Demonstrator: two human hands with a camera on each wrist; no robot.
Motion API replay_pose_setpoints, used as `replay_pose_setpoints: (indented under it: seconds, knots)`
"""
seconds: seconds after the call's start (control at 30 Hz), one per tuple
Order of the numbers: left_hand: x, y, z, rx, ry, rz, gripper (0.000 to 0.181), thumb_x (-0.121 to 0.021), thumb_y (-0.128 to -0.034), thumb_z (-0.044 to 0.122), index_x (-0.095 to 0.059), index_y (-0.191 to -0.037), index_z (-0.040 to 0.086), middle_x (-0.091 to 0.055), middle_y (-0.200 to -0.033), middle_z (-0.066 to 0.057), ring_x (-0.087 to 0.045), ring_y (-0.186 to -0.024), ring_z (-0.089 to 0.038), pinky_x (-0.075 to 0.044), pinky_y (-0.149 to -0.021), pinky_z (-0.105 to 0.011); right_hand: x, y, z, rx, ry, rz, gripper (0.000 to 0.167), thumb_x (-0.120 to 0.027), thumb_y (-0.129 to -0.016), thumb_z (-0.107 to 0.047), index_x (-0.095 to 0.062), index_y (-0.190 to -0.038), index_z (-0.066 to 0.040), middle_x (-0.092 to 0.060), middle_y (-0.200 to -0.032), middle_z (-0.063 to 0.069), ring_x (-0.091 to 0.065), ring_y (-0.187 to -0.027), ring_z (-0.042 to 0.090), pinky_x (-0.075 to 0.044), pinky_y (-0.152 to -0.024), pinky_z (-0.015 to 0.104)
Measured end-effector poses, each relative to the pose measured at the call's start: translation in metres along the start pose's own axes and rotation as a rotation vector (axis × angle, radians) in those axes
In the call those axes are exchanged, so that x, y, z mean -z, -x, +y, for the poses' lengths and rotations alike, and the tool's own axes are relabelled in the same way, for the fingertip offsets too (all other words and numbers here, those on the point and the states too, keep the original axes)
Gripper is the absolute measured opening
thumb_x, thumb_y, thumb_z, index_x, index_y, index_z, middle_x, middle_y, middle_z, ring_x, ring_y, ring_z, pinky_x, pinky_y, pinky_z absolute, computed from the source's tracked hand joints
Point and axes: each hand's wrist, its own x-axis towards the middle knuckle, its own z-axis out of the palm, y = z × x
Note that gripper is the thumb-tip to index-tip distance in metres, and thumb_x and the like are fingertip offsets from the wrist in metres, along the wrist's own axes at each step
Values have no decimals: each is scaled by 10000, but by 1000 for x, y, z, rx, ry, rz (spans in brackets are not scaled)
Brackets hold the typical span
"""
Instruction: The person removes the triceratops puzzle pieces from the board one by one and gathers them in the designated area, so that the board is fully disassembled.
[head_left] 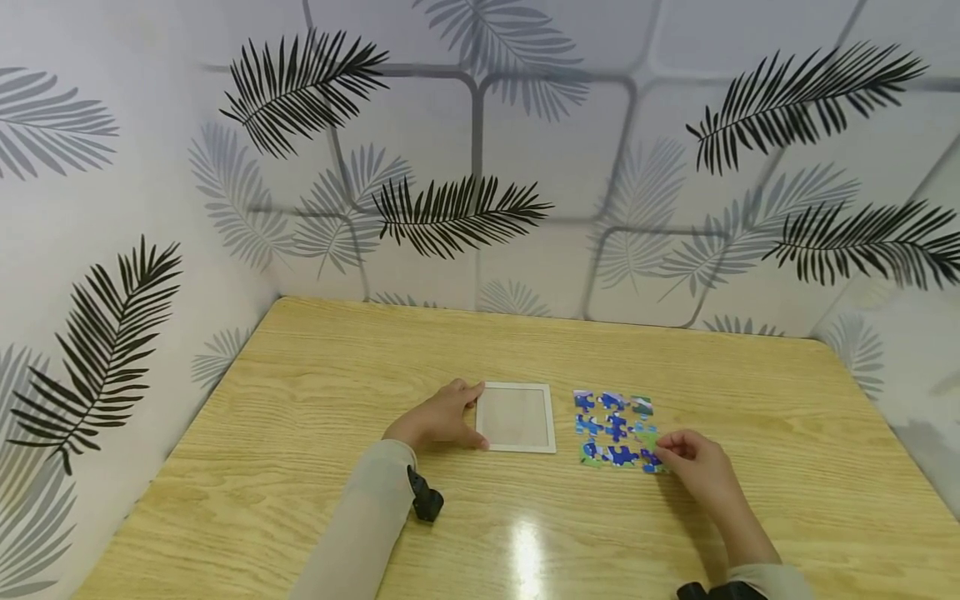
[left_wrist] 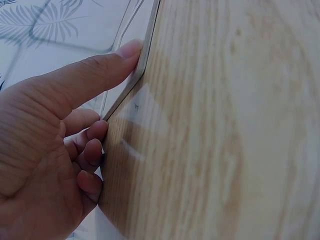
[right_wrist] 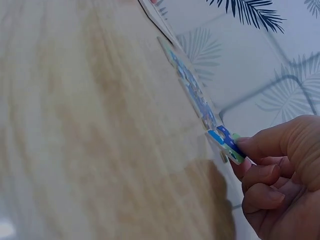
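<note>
A white square puzzle frame [head_left: 553, 421] with a pale, bare inside lies flat on the wooden table. My left hand [head_left: 442, 417] holds its left side, thumb at the near corner and a finger at the far one. In the left wrist view the thumb presses the rim of the frame [left_wrist: 143, 62]. To the right, several blue and green jigsaw pieces [head_left: 617, 427] lie in loose rows with small gaps. My right hand [head_left: 705, 471] pinches a puzzle piece [right_wrist: 227, 144] between thumb and finger at the near right corner of the rows. That piece is tilted up in the right wrist view.
The wooden table [head_left: 375, 350] runs back to a wall [head_left: 540, 275] with printed leaves. Black wrist cameras [head_left: 426, 500] sit on both forearms. A bright glare spot [head_left: 527, 550] shows on the near part of the table.
</note>
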Motion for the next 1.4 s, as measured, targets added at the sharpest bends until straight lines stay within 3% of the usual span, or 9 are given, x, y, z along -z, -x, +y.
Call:
replay_pose_setpoints:
  seconds: [0.33, 0.6, 0.97, 1.4]
  knots:
    - [-1, -1, -3, -6, 5, 2, 989, -810, -755, 265, -200, -1517, 106, -404, -1135, -25, -383, -1046, -197, -351, -904, -364, -3, 0, 7, -6, 52, 24, 174, -630, -889, -124, -642, -967, 31, -645, -911, 106, -581, -883, 245, -440, -690, 286]
    - [-1, -1, -2, -5, 25, 0, 991, -811, -754, 252, -197, -1518, 103, -404, -1132, -35, -388, -1037, -204, -351, -895, -362, -4, 0, 6, 15, 89, 35, 168, -656, -878, -142, -649, -949, 9, -638, -873, 78, -563, -859, 234, -421, -703, 316]
    - [-2, -1, -1, 12, -5, 0, 995, -819, -744, 264, -209, -1519, 131, -406, -1128, -15, -390, -1057, -195, -351, -940, -368, -3, 0, 7, -10, 85, 19, 197, -660, -884, -174, -641, -960, 8, -627, -885, 79, -559, -877, 256, -418, -718, 336]
    - [0, -1, -3, 4, 22, -3, 979, -807, -757, 276, -211, -1519, 125, -405, -1130, -17, -385, -1063, -198, -343, -957, -374, -2, 1, 7, -10, 70, -6, 249, -641, -905, -215, -636, -1002, 14, -637, -976, 125, -567, -958, 295, -444, -768, 368]
